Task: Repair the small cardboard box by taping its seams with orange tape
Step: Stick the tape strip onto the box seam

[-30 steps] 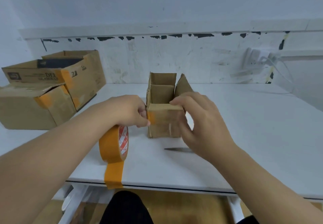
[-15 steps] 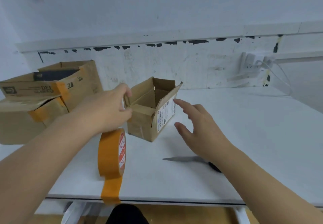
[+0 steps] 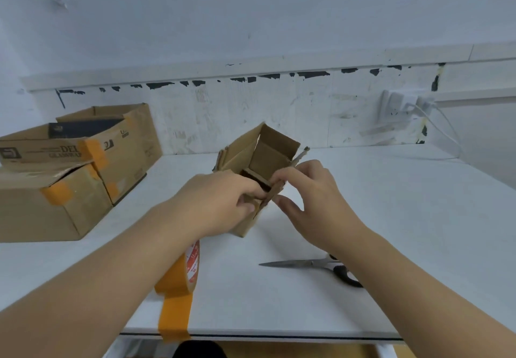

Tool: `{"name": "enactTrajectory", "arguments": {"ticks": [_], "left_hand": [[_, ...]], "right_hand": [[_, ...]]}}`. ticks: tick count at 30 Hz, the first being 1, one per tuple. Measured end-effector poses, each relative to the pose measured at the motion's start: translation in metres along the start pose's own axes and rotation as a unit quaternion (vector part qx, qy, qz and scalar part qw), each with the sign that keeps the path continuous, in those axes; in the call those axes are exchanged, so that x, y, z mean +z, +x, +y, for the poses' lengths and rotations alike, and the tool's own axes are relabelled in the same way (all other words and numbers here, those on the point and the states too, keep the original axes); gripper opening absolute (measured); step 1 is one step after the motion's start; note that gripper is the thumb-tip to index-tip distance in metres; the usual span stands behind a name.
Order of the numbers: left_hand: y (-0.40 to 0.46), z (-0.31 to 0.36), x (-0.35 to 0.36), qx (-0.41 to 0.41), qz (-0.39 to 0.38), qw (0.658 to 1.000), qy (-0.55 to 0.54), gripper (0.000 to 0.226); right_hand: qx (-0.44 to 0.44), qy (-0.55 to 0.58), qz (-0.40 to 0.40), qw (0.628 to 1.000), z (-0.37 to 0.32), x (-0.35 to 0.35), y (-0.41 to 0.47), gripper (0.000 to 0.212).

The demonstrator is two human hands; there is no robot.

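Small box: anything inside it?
The small box is open at the top; only bare cardboard walls and an inner flap show. Its floor and near corner are hidden by the left hand and right hand.

head cam | faces forward-down | close over white table (image 3: 391,218) (single view)

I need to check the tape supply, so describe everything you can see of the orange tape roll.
The orange tape roll stands on edge on the white table, near its front edge, partly hidden behind the person's left forearm. Its side shows a white and red printed core label. A loose strip runs from the roll down to the table edge and hangs over it. The tape looks smooth and opaque. Neither hand holds it; both are at the small cardboard box beyond.
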State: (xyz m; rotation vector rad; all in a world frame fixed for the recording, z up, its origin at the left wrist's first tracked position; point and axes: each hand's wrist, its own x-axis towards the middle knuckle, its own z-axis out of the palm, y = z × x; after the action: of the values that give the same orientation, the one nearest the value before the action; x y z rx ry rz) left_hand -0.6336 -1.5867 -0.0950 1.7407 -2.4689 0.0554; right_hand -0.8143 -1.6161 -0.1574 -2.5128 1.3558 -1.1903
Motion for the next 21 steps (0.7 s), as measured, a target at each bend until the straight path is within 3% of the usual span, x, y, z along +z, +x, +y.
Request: {"name": "enactTrajectory", "arguments": {"ticks": [2, 6, 13, 21], "left_hand": [[-0.001, 0.0, -0.001, 0.003, 0.002, 1.0, -0.018, 0.035], [-0.001, 0.003, -0.002, -0.001, 0.013, 0.999, -0.036, 0.041], [0.001, 0.005, 0.01, 0.007, -0.001, 0.999, -0.043, 0.032], [-0.002, 0.008, 0.017, 0.037, 0.013, 0.999, -0.028, 0.028]], "right_hand": [[-0.006, 0.013, 0.018, 1.0, 0.003, -0.005, 0.0, 0.022], [-0.016, 0.038, 0.041, 0.998, 0.0, -0.021, 0.006, 0.022], [0.0, 0.061, -0.002, 0.998, 0.004, -0.017, -0.004, 0.055], [0.003, 0.094, -0.013, 0.996, 0.01, -0.004, -0.014, 0.074]]}}
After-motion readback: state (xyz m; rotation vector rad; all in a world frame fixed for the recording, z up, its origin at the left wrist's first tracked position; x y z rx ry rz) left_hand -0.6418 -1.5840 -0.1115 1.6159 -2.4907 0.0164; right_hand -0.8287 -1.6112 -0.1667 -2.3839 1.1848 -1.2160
